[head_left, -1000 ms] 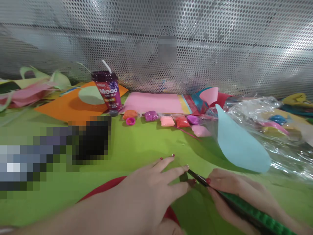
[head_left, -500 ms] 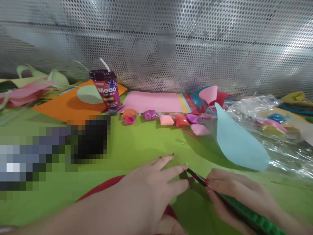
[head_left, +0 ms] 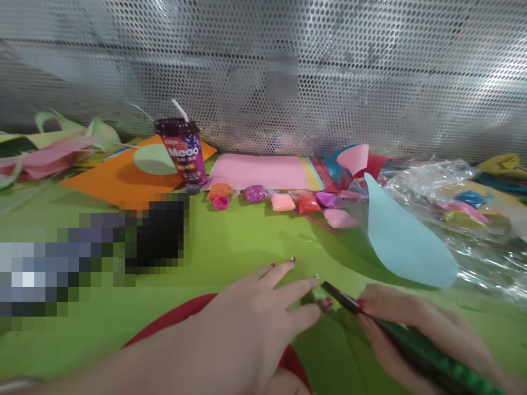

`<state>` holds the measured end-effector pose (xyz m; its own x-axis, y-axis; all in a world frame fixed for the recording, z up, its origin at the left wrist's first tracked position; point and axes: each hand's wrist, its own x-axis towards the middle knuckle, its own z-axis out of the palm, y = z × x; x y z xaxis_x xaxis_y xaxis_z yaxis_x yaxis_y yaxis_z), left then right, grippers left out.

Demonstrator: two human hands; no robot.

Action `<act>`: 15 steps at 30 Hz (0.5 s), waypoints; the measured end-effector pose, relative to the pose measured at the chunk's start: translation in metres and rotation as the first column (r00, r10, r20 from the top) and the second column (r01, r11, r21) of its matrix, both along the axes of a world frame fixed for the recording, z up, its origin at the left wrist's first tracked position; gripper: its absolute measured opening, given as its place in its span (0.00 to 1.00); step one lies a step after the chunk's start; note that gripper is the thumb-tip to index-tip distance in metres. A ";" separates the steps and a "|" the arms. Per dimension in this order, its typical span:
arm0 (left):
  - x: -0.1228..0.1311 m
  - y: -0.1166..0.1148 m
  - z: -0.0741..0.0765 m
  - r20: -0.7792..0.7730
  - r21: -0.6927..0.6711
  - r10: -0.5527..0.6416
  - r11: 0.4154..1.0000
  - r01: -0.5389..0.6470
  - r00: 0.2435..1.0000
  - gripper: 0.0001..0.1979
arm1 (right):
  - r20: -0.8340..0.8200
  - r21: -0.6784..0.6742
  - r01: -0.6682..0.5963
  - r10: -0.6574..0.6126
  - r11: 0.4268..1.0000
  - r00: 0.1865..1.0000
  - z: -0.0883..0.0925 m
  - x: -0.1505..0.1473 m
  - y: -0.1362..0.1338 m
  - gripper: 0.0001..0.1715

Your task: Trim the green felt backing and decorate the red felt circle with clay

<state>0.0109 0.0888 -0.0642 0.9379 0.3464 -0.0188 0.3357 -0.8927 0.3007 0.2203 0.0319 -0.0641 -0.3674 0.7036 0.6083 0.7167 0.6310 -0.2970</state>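
Note:
My left hand (head_left: 259,312) lies flat with fingers spread, palm down over a round-edged red sheet (head_left: 177,312) and the green surface (head_left: 255,236). Its forearm covers much of the red sheet. In my right hand (head_left: 411,323) is a utility knife (head_left: 395,334) with a green handle, pinched close to its dark front end. The knife slants down to the left, and its tip is just right of my left fingertips, a small gap apart. Whether the tip touches the surface I cannot tell.
Small bags of coloured clay (head_left: 283,202) lie in a row behind my hands, near a pink ring (head_left: 221,203). A drink cup (head_left: 185,156) stands on orange paper (head_left: 119,175). At right are a curled light-blue sheet (head_left: 407,241) and clear plastic (head_left: 489,263). A perforated metal panel (head_left: 230,71) rises behind.
My right hand has moved slightly to the right, drawing the knife tip a little away from my left fingertips. My left hand stays flat. The whole view has shifted slightly.

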 end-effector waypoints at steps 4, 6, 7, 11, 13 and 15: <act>0.000 -0.002 -0.001 -0.027 -0.033 0.076 0.996 -0.077 0.997 0.38 | -0.133 -0.006 0.165 -0.164 0.986 0.977 0.007 -0.001 0.003 0.10; 0.002 -0.004 0.000 -0.043 -0.038 0.098 0.994 -0.099 0.994 0.38 | -0.155 -0.018 0.234 -0.234 0.972 0.960 0.006 -0.003 0.005 0.07; 0.004 -0.005 0.001 -0.055 -0.037 0.098 0.994 -0.100 0.994 0.37 | -0.155 -0.028 0.277 -0.278 0.961 0.948 0.005 -0.005 0.006 0.05; 0.010 -0.009 0.004 -0.091 0.000 0.095 0.995 -0.095 0.991 0.33 | -0.194 -0.109 0.400 -0.414 0.910 0.889 0.002 -0.013 0.006 0.06; 0.012 -0.010 0.004 -0.069 0.010 0.106 0.994 -0.106 0.992 0.32 | -0.184 -0.104 0.420 -0.432 0.902 0.883 0.002 -0.017 0.004 0.05; 0.012 -0.011 0.002 -0.048 -0.008 0.120 0.993 -0.120 0.992 0.33 | -0.143 -0.041 0.410 -0.412 0.911 0.900 0.003 -0.019 0.002 0.05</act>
<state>0.0233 0.0781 -0.0623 0.8874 0.4560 -0.0669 0.4545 -0.8419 0.2910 0.2008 0.0341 -0.0611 0.0477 0.7788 0.6255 0.8601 0.2864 -0.4221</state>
